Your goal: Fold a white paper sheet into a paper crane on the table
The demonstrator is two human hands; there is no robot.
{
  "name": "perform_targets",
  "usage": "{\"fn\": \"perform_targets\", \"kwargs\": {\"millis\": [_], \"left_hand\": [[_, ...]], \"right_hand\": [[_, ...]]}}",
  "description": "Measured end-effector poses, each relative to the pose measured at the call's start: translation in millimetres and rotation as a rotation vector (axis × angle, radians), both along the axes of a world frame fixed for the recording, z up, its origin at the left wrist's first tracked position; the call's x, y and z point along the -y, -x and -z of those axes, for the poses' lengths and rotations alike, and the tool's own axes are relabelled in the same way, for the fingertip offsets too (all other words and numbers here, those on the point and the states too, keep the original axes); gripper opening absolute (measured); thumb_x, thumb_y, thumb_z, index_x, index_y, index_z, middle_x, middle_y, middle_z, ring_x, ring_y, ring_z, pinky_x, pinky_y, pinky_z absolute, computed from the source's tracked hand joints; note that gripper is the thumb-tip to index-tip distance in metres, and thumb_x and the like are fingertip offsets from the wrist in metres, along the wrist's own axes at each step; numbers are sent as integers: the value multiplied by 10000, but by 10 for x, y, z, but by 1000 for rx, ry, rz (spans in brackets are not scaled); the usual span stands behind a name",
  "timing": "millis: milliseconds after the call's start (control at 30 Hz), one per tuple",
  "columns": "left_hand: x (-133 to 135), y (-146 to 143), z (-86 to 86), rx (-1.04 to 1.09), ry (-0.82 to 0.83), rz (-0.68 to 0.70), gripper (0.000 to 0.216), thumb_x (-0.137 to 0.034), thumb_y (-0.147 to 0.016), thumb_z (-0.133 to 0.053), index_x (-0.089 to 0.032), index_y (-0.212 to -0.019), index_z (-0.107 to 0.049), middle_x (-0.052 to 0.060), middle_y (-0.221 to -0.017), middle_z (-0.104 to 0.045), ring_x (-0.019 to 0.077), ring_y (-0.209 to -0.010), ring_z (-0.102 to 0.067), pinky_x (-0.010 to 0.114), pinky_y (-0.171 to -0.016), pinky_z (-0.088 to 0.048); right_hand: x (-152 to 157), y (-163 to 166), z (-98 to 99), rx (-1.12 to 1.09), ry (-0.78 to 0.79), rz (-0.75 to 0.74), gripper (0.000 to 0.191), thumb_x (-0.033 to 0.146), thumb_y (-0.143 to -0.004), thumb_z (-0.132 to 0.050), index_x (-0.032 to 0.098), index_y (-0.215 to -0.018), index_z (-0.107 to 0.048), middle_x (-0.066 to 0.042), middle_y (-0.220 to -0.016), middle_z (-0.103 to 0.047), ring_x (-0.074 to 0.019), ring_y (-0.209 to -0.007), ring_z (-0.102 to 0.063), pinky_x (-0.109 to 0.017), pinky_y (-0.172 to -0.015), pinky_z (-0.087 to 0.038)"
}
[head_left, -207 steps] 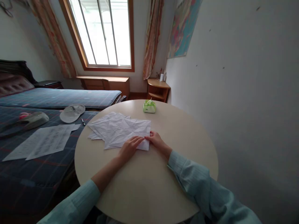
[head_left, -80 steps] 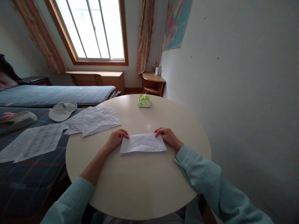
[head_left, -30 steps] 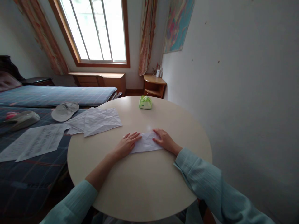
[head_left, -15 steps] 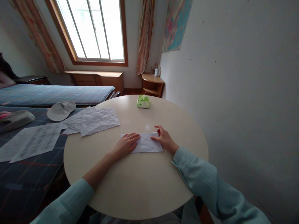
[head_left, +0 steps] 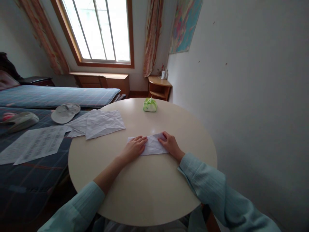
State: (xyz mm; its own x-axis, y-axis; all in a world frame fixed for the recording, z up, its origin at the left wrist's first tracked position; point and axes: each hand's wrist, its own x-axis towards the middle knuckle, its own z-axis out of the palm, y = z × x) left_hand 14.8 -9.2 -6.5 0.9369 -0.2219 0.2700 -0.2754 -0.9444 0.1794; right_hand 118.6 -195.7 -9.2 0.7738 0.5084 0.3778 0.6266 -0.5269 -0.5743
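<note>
Far left, plaid bed (head_left: 31,183), with a pale visor-shaped object (head_left: 23,122) on it; printed sheets (head_left: 40,141) nearer, a white cap (head_left: 65,113) farther and to the right. Next, creased white sheets (head_left: 105,124), overlapping one another at the left edge of the round table (head_left: 149,190). Then left hand (head_left: 134,149): palm down, fingers laid together across the left part of a folded white paper (head_left: 153,146), pressing rather than gripping. The folded paper lies on the table, mid-width, between the hands, its surface creased. Beyond it, near the table's far edge, a green-and-white packet (head_left: 150,105). Right hand (head_left: 172,145) at the paper's right end, pinching it, thumb on top, other fingers curled at the far edge. Farther right, a colourful map (head_left: 185,29) on the wall.
</note>
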Motion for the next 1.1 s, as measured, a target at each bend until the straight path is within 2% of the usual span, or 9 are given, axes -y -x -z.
{"fn": "perform_targets", "kwargs": {"millis": [200, 333, 433, 600, 833, 1000, 1100], "left_hand": [[-13, -30, 68, 6, 29, -41, 384, -269, -854, -347, -222, -1220, -453, 17, -1286, -476, 198, -1182, -409, 384, -990, -343], [-5, -50, 79, 11, 36, -36, 377, -263, -851, -348, -227, -1208, -463, 18, -1273, -486, 194, -1179, -407, 377, -991, -340], [-3, -52, 81, 4, 50, -37, 368, -271, -853, -346, -229, -1196, -473, 19, -1271, -487, 191, -1179, -405, 373, -990, -341], [2, -49, 77, -3, 64, -42, 371, -276, -850, -353, -217, -1196, -471, 23, -1273, -485, 196, -1183, -398, 385, -998, -329], [17, -39, 52, -12, 63, -41, 367, -272, -852, -344, -217, -1193, -470, 20, -1279, -478, 193, -1190, -389, 382, -1002, -321], [14, -48, 58, -22, 46, -43, 365, -265, -850, -348, -200, -1194, -453, 25, -1276, -480, 198, -1188, -387, 372, -995, -325], [23, -53, 57, -19, 55, -69, 379, -263, -846, -359, -187, -1212, -423, 52, -1225, -517, 194, -1174, -401, 359, -983, -336]], "right_hand": [[10, 103, -8, 66, -164, -286, 196, 156, -779, -466, 174, -908, -613, -50, -886, -668, -135, -801, -614, -247, -730, -475], [33, 167, -17, 160, -72, -473, 234, 90, -762, -466, 188, -889, -638, -46, -936, -670, -138, -894, -606, -275, -830, -470], [42, 189, -13, 197, 34, -550, 238, 77, -750, -475, 200, -856, -650, -36, -950, -672, -145, -931, -599, -293, -857, -467], [45, 176, 9, 220, 110, -578, 256, 58, -725, -479, 206, -832, -658, -28, -955, -672, -143, -937, -602, -299, -864, -467], [52, 202, -29, 221, 135, -580, 274, 40, -701, -470, 194, -824, -660, -35, -958, -673, -144, -934, -607, -292, -867, -465], [65, 245, -109, 196, 132, -592, 163, 175, -750, -524, 193, -842, -657, -47, -970, -667, -155, -946, -599, -299, -870, -459], [57, 222, -96, 182, 148, -597, 179, 233, -813, -480, 197, -828, -655, -50, -952, -671, -152, -937, -599, -303, -855, -462]]}}
